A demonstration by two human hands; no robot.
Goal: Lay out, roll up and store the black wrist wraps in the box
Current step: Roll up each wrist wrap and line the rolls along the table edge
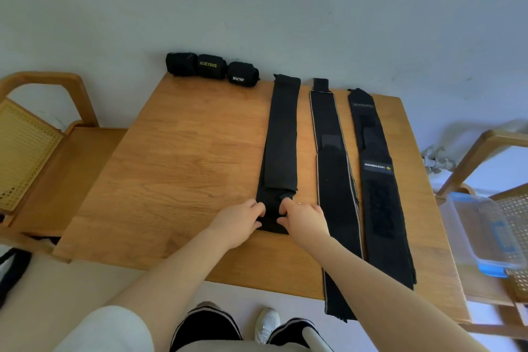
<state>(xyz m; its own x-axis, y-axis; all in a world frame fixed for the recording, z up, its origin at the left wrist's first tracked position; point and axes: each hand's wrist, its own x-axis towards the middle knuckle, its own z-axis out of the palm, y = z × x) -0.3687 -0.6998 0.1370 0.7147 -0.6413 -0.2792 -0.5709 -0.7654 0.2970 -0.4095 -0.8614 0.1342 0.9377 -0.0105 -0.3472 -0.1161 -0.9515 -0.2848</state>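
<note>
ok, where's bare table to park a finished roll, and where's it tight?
Free: the broad wooden patch left of the plain wrap, bordered by the three rolled wraps at the far edge and the left hand near. Tight: the right half, where the plain wrap, striped-edge wrap and labelled wrap lie with narrow gaps. The box sits off-table, right.

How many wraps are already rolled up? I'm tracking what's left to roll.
3, in a row at the table's far edge by the wall: the left roll, the XUEYING roll, the right roll. Nothing appears hidden.
</note>
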